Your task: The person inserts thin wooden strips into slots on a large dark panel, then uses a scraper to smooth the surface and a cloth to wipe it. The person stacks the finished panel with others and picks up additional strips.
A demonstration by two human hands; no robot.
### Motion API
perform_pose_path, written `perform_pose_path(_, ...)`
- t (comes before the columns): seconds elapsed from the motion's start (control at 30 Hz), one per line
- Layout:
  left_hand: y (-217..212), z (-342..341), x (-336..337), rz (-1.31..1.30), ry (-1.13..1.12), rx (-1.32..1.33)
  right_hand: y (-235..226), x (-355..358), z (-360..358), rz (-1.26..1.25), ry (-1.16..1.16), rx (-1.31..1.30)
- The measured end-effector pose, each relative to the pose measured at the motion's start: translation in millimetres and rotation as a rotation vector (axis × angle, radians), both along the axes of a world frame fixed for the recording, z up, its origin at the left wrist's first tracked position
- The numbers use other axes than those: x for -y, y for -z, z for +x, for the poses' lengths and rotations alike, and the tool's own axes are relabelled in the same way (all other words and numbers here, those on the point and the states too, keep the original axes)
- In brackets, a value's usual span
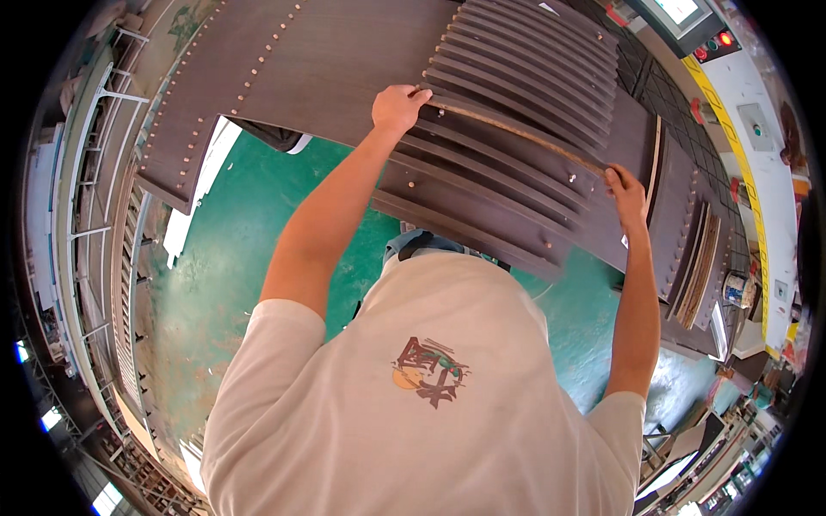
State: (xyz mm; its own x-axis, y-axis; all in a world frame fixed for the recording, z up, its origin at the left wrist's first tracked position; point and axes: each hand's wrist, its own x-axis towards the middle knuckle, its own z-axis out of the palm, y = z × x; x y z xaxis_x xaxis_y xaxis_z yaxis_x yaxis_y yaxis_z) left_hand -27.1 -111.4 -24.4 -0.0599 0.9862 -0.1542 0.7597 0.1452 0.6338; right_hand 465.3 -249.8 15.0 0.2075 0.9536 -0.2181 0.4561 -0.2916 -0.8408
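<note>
Several long dark brown wood-grain boards lie in a stack, fanned out like steps, in front of me. My left hand grips the left end of one board in the stack, which is tilted up so that its pale raw edge shows. My right hand holds the right end of the same board. Small pale dowels stick out of the board ends near my right hand.
A large dark panel with rows of dowels lies to the left of the stack. More boards stand on edge at the right. A green floor is below. A machine panel with red buttons stands top right, metal racks at the left.
</note>
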Motion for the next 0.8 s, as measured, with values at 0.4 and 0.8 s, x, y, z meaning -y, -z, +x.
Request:
perform_pose_path(0.4, 9.4, 0.1, 8.8, 0.093, -0.078, 0.071, 7.6, -1.0, -8.9, 0.068, -0.097, 0.28)
perform_pose_path(0.8, 13.8, 5.8, 15.5, 0.209, -0.176, 0.105, -1.6, 2.9, -13.9, 0.125, -0.245, 0.518)
